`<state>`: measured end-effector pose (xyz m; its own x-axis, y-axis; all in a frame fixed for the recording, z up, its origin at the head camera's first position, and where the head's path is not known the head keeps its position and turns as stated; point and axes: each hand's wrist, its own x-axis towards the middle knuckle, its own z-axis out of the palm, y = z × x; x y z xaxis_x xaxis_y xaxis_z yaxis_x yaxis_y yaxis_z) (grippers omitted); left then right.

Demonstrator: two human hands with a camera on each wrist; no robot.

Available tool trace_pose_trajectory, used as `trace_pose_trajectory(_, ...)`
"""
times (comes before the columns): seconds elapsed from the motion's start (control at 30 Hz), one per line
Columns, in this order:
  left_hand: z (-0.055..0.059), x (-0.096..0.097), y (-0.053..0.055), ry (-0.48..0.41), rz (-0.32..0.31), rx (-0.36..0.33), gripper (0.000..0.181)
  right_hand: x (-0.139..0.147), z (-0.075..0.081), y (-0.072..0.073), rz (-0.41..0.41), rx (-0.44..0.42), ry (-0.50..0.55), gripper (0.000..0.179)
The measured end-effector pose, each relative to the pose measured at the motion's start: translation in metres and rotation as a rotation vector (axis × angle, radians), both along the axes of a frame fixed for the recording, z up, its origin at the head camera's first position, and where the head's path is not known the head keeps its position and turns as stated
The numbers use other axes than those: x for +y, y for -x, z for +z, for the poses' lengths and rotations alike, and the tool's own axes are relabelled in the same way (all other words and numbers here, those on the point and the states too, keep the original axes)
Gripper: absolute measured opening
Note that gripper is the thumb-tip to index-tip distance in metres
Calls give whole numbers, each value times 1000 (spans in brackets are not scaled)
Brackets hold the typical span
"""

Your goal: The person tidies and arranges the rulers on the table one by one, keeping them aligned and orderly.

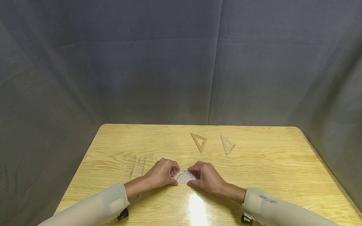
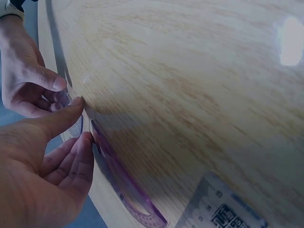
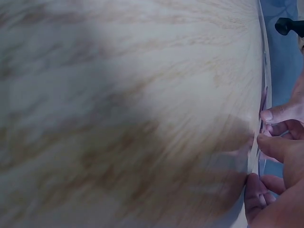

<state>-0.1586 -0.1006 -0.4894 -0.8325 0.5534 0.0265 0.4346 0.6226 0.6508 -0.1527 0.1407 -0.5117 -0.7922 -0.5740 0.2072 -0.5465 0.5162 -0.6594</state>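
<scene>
Both hands hold a clear half-round protractor (image 1: pixel 184 176) low over the table, its straight edge toward the person. My left hand (image 1: pixel 162 172) pinches its left end between thumb and fingers. At the opposite end, my right hand (image 1: pixel 208 177) grips it in the same way. In the left wrist view the left hand (image 2: pixel 52 171) is close, with the right hand (image 2: pixel 28 80) beyond it; fingers cover part of the protractor. The right wrist view has the right hand (image 3: pixel 285 175) at its edge, where the protractor is mostly hidden.
Two clear rulers (image 1: pixel 140 166) lie beside the left forearm, partly covered. An orange-tinted set square (image 1: pixel 199 142) and a clear set square (image 1: pixel 227 145) lie farther back on the wooden table (image 1: pixel 268 157). Grey cloth (image 1: pixel 158 78) hangs around it.
</scene>
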Motion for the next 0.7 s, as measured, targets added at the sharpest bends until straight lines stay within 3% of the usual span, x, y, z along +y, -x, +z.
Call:
trace_pose_trajectory(0.33, -2, 0, -1, 24, -1, 13, 39, -2, -3, -2, -11, 74, -14, 44)
trace_pose_trajectory(0.7, 1, 0, -1, 51, -11, 17, 37, -2, -3, 0, -12, 42, -25, 45)
